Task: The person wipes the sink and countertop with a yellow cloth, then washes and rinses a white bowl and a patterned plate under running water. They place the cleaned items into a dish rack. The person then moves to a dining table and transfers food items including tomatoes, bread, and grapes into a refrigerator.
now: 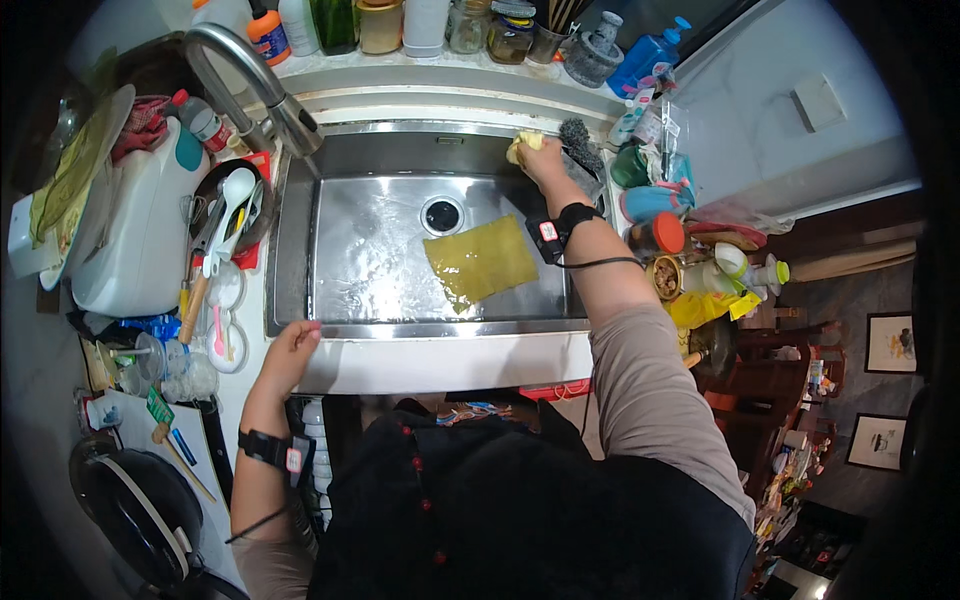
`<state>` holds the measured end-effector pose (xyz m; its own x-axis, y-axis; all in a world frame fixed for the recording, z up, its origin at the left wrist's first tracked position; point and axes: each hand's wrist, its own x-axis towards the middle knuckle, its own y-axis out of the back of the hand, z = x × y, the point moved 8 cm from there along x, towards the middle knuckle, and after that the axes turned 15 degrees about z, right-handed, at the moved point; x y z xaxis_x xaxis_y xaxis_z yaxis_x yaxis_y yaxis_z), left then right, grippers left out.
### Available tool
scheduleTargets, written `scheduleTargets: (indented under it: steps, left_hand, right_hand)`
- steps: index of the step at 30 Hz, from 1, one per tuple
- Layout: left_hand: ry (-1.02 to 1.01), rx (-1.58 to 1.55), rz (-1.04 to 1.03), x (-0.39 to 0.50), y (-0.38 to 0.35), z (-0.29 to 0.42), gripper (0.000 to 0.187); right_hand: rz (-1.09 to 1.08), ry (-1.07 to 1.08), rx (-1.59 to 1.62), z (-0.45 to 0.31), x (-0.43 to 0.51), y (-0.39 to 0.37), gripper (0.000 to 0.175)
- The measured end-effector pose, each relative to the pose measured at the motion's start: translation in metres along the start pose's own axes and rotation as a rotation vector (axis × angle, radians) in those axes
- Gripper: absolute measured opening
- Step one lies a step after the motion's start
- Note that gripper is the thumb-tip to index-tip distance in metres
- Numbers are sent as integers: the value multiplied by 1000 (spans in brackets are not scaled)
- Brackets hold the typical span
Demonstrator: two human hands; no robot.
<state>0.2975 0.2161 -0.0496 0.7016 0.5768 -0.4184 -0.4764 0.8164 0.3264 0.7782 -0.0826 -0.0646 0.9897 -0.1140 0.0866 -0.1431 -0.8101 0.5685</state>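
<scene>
My right hand (541,160) is at the back right corner of the steel sink (360,292), gripping a crumpled pale yellow cloth (525,145). Below it, a flat yellow-green cloth (484,261) lies wet on the sink floor, just in front of the round drain (442,216). My left hand (291,354) is at the sink's front left corner with its fingers curled in, and nothing shows in it. Beside my right hand, a dark steel-wool scourer (576,135) rests near a grey caddy at the sink's right rim.
A curved tap (289,120) reaches over the back left corner. To the left stand a pan of utensils (232,202) and a white appliance (139,225). Bottles and jars (379,28) line the back ledge. A red-lidded jar (666,232) and other containers crowd the right side.
</scene>
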Motion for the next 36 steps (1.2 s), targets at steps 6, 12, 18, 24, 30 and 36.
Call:
scheduleTargets:
  steps: [6, 12, 18, 24, 30, 36]
  left_hand:
    - [-61, 102, 98, -25, -7, 4, 24]
    - [26, 88, 130, -45, -23, 9, 26]
    - [56, 120, 136, -52, -37, 22, 25]
    - [14, 123, 139, -50, -49, 39, 26]
    - [17, 137, 182, -55, -50, 49, 24]
    - [58, 139, 194, -64, -46, 53, 25]
  right_hand:
    - [161, 325, -478, -42, 44, 15, 54]
    - [54, 482, -694, -16, 53, -24, 61]
    - [18, 517, -634, -11, 56, -27, 47]
    - [-91, 432, -81, 21, 8, -22, 23]
    - [-1231, 523, -882, 196, -112, -90, 40]
    - [-990, -124, -765, 270, -98, -95, 34]
